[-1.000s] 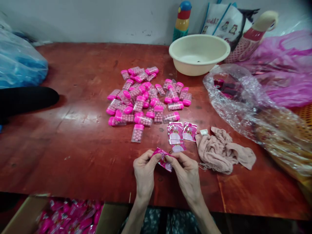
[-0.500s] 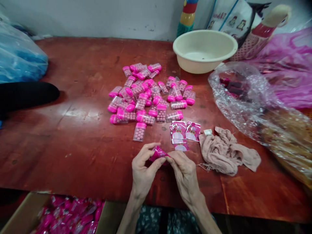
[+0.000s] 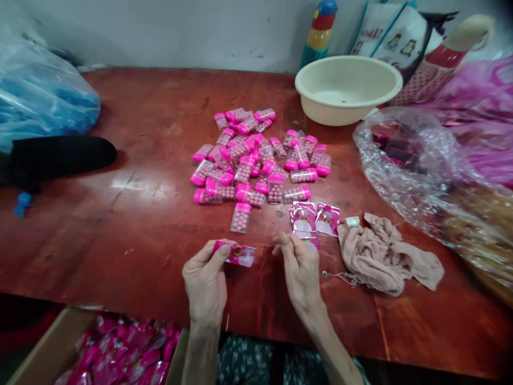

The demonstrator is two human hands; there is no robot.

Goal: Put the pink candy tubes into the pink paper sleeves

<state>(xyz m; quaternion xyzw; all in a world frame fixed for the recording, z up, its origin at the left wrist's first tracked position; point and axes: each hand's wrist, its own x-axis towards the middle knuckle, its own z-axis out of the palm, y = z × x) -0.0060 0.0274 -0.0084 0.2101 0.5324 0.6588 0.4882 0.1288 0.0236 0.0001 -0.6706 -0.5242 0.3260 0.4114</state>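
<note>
Red-brown bench [image 3: 152,267]; left of the crumpled cloth [image 3: 379,256], the left hand [image 3: 206,286] pinches a pink sachet [image 3: 242,255] by one end; the right hand [image 3: 302,270], nearer the cloth, has fingers bunched, any hold unclear; a slack one-ended pinch could drop the sachet.

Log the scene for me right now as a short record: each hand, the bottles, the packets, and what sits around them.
Left hand: the left hand pinches a pink packet between thumb and fingers
Right hand: the right hand is apart from that packet, fingertips together; too blurred to tell if anything is in them
Bottles: pink-capped bottles with pink balls, heaped mid-table
Loose packets: flat packets, some overlapping, beside the cloth
Right side: crumpled cloth
Back: cream basin
Below table edge, left: box of pink items
</note>
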